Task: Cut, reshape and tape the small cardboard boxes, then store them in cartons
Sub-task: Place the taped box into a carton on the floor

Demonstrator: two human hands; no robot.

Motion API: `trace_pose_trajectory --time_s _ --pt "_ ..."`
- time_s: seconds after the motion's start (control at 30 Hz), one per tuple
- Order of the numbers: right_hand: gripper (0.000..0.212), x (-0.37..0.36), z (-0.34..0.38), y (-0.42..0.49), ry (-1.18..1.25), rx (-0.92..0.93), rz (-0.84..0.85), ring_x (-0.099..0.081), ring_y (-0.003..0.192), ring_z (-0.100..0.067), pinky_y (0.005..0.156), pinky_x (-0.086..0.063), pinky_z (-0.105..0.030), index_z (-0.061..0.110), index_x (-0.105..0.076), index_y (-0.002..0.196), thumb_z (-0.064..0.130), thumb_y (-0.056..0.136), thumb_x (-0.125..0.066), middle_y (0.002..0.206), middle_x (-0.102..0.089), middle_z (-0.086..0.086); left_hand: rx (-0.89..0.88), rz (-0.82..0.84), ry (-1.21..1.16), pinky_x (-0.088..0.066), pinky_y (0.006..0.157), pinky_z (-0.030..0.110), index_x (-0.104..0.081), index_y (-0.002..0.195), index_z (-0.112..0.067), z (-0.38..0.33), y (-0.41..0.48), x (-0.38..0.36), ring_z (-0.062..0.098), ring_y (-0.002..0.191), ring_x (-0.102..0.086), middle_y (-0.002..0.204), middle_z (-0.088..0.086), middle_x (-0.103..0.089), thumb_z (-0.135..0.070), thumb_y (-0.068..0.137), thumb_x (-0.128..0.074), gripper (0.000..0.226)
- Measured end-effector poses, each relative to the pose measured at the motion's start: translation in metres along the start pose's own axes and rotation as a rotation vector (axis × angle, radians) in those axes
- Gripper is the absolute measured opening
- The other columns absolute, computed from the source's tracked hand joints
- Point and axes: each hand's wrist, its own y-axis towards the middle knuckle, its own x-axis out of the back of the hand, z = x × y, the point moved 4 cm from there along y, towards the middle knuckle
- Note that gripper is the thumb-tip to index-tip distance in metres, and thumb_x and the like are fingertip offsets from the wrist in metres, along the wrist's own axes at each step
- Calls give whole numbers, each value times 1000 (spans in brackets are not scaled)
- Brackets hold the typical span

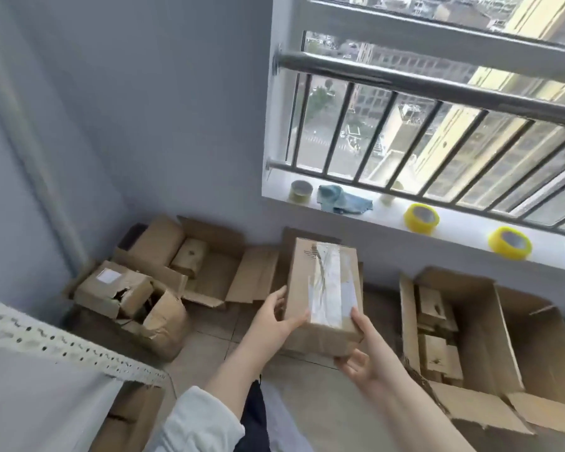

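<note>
- Head view: a taped box (323,288) was held above the floor, gripped near its end by the left hand (281,318) and the right hand (362,357), thumbs on top, fingers curled around.
- Taping was judged done, with storing in hand.
- Next, lowering into the open carton (477,321) at right would be needed.
</note>
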Motion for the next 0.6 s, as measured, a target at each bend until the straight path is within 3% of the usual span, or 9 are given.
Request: trace_pose_trajectory --time_s 0.2,0.33,0.43,0.5,0.6 --pt "32 -1 19 124 -7 -137 -167 -63 86 -22 68 -49 -32 16 -59 110 40 88 -60 103 -68 -11 201 45 38 -38 83 11 -34 140 -17 29 134 -14 4 107 -46 132 -4 -48 -23 85 -67 64" --pt "30 12 34 214 -26 -199 -180 -62 100 -25 98 -44 -40 17 -58 108 40 88 -60 102 -69 -12 313 39 62 -37 68 10 -35 132 -16 56 231 -31 6 104 -47 122 -4 -49 -26 87 -63 53" --pt "15 20 45 291 -53 -210 -143 -62 98 -22 91 -45 -33 17 -61 97 30 91 -58 97 -71 -9 348 35 116 -40 77 20 -36 122 -19 83 300 -46 8 103 -48 117 -6 -49 -32 89 -59 42" --pt "19 27 43 347 -102 -224 -116 -62 98 -19 84 -47 -29 16 -62 101 32 91 -58 100 -71 -7 366 20 155 -39 83 25 -39 117 -21 106 344 -51 9 104 -49 119 -5 -51 -35 90 -57 36" --pt "47 47 18 464 -165 -243 -116 -55 115 -21 103 -40 -35 14 -53 126 39 88 -61 121 -61 -6 343 20 222 -36 82 24 -42 124 -18 166 435 -62 11 108 -49 122 -4 -51 -37 91 -54 40"
